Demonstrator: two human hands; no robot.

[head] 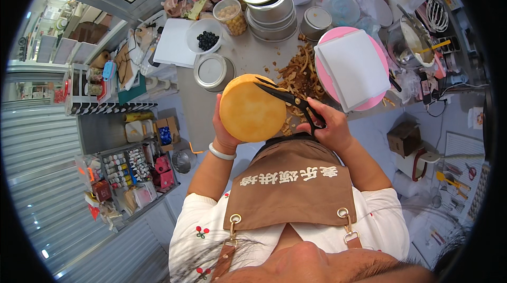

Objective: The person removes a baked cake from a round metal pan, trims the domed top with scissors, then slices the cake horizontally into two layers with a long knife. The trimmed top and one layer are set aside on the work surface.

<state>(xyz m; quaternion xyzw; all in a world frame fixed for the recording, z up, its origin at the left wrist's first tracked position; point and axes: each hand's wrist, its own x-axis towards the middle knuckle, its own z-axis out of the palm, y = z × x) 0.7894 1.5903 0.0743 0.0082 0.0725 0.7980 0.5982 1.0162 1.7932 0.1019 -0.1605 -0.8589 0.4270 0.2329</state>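
Note:
My left hand (225, 130) grips a round yellow sponge cake (252, 110) from its left side and underneath, its broad pale face turned up towards me. Black-handled scissors (298, 101) are in my right hand (330, 124), thumb and fingers at the handle loops. The blades are parted at the cake's upper right edge, one on either side of the rim. Brown crust trimmings (301, 69) lie heaped on the grey table (249, 59) just beyond the scissors.
A pink round board (378, 57) with a white square board (352, 69) on it is to the right. Lidded tins (214, 71), a bowl of blueberries (204, 37), a tub of yellow balls (230, 15) and stacked cake tins (269, 9) stand behind. A mixing bowl (408, 41) is far right.

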